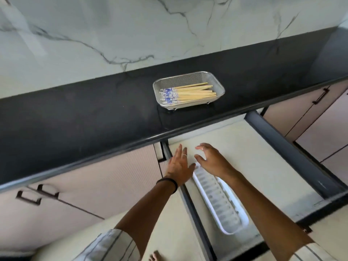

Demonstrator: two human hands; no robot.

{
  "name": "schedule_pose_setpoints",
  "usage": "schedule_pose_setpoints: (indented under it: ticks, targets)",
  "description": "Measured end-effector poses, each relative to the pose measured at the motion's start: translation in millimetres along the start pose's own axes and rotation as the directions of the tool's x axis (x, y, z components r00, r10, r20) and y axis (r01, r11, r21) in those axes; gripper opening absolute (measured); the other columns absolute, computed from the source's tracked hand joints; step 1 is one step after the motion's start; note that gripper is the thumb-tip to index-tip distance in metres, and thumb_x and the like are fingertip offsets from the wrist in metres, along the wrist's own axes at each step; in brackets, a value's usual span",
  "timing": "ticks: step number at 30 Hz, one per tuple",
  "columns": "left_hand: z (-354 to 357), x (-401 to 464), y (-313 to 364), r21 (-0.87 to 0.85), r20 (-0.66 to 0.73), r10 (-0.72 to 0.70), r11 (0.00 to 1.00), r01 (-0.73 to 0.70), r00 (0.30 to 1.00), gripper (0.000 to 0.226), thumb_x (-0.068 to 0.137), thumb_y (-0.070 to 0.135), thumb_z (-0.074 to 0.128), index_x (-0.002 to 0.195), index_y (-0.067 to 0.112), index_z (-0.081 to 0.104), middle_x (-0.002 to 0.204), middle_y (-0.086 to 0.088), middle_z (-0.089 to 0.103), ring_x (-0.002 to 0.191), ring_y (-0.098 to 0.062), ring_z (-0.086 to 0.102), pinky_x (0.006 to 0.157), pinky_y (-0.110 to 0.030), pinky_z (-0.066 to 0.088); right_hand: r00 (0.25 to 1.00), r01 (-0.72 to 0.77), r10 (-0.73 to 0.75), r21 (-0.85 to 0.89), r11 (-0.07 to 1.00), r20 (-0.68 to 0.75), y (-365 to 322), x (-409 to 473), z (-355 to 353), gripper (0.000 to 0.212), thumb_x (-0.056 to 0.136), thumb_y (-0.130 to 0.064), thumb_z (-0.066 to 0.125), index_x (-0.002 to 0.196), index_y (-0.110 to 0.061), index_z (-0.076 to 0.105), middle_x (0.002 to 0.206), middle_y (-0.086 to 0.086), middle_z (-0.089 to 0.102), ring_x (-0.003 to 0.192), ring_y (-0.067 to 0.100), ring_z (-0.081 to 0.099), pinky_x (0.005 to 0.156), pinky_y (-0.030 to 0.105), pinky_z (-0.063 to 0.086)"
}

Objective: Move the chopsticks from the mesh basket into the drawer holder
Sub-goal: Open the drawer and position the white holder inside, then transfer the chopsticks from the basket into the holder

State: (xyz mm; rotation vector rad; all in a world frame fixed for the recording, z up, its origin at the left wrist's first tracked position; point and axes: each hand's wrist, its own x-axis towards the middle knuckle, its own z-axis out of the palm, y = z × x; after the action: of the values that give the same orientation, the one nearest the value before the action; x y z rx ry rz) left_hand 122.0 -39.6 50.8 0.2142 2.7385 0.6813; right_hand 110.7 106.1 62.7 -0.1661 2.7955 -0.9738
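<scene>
Both our hands hang over the open drawer [293,140] and hold nothing: the left hand [179,166] has its fingers straight and spread, reaching forward over the drawer's left wall, and the right hand [211,160] is loosely cupped, thumb and fingers apart, just beside the left and above the far end of the white holder [222,202]. Whether either hand touches the holder we cannot tell, since the picture is blurred there. The holder lies lengthways along the drawer's left side, running from under our right palm back toward our body, its row of slots facing up and bare, so it looks ready to take sticks laid in from above. The chopsticks [188,93] are well ahead of both hands and higher, bundled in the mesh basket [190,77] on the black countertop [94,117], all lying one way with the blue patterned ends to our left, which should let us lift several at once. We judge nothing has been moved over yet; the next reach goes up and forward, past the counter edge, to the basket
</scene>
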Motion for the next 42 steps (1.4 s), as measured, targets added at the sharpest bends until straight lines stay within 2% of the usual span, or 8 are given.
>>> schedule_pose_setpoints:
  ticks: [8, 14, 18, 23, 29, 35, 38, 42]
  targets:
    - [-91, 53, -63, 0.197, -0.224, 0.172, 0.972, -0.128, 0.959, 0.076, 0.101, 0.029, 0.049, 0.158, 0.010, 0.004, 0.165, -0.008, -0.012, 0.152, -0.023, -0.003, 0.122, -0.037, 0.008, 0.966, 0.089, -0.080, 0.029, 0.996, -0.247, -75, 72, -3, 0.037, 0.094, -0.018, 0.054, 0.130, -0.011, 0.054, 0.139, 0.007, 0.048, 0.130, 0.021, 0.044, 0.109, 0.037, 0.038]
    - [-114, 82, -82, 0.198, -0.241, 0.210, 0.966, -0.164, 0.948, 0.079, 0.101, 0.036, 0.049, 0.158, 0.012, 0.001, 0.165, -0.007, -0.013, 0.152, -0.022, -0.006, 0.123, -0.037, 0.007, 0.965, 0.023, -0.043, -0.082, 0.996, -0.260, -90, 106, -23, 0.038, 0.095, -0.022, 0.053, 0.131, -0.014, 0.052, 0.141, 0.005, 0.045, 0.130, 0.023, 0.041, 0.109, 0.035, 0.033]
    - [-123, 102, -82, 0.105, -0.252, 0.207, 0.977, -0.186, 0.945, 0.095, 0.095, 0.041, 0.059, 0.158, 0.017, -0.008, 0.164, -0.007, -0.015, 0.152, -0.023, -0.009, 0.122, -0.041, 0.003, 0.960, 0.009, -0.047, -0.137, 0.990, -0.277, -91, 126, -45, 0.038, 0.094, -0.022, 0.054, 0.130, -0.013, 0.052, 0.139, 0.004, 0.047, 0.130, 0.023, 0.043, 0.111, 0.041, 0.035]
    - [-118, 126, -83, 0.142, -0.228, 0.241, 0.967, -0.213, 0.943, 0.107, 0.090, 0.050, 0.062, 0.156, 0.019, -0.017, 0.162, -0.007, -0.024, 0.151, -0.026, -0.013, 0.121, -0.042, 0.000, 0.969, -0.056, 0.007, -0.188, 0.981, -0.248, -83, 161, -66, 0.047, 0.094, -0.025, 0.055, 0.139, -0.016, 0.044, 0.153, 0.004, 0.034, 0.140, 0.023, 0.033, 0.115, 0.038, 0.028]
    - [-109, 154, -90, 0.194, -0.228, 0.332, 0.937, -0.292, 0.915, 0.106, 0.090, 0.050, 0.062, 0.149, 0.031, -0.024, 0.162, -0.007, -0.025, 0.151, -0.030, -0.014, 0.122, -0.043, 0.003, 0.980, -0.122, 0.086, -0.207, 0.971, -0.177, -60, 214, -81, 0.052, 0.092, -0.029, 0.058, 0.140, -0.015, 0.042, 0.152, 0.003, 0.035, 0.137, 0.026, 0.038, 0.113, 0.038, 0.028]
    - [-98, 167, -104, 0.139, -0.355, 0.345, 0.939, -0.316, 0.869, 0.092, 0.090, 0.044, 0.065, 0.158, 0.015, 0.010, 0.165, -0.014, -0.004, 0.152, -0.031, 0.006, 0.121, -0.048, 0.019, 0.980, -0.201, 0.195, -0.296, 0.934, -0.049, -34, 261, -92, 0.074, 0.084, -0.033, 0.068, 0.146, -0.021, 0.030, 0.158, -0.001, 0.023, 0.141, 0.027, 0.030, 0.116, 0.041, 0.026]
    - [-93, 171, -107, 0.136, -0.407, 0.371, 0.928, -0.347, 0.835, 0.087, 0.089, 0.041, 0.068, 0.156, 0.011, 0.020, 0.163, -0.019, 0.005, 0.150, -0.033, 0.018, 0.117, -0.050, 0.030, 0.976, -0.211, 0.219, -0.339, 0.917, -0.015, -29, 275, -90, 0.080, 0.077, -0.031, 0.075, 0.145, -0.024, 0.032, 0.152, 0.006, 0.035, 0.136, 0.029, 0.038, 0.112, 0.039, 0.031]
    - [-89, 173, -111, 0.138, -0.430, 0.377, 0.926, -0.353, 0.821, 0.083, 0.090, 0.040, 0.066, 0.154, 0.013, 0.021, 0.164, -0.016, 0.004, 0.147, -0.032, 0.026, 0.115, -0.047, 0.033, 0.989, -0.143, 0.140, -0.426, 0.893, -0.040, -26, 289, -84, 0.067, 0.075, -0.024, 0.078, 0.134, -0.022, 0.046, 0.134, 0.008, 0.047, 0.124, 0.031, 0.047, 0.104, 0.045, 0.037]
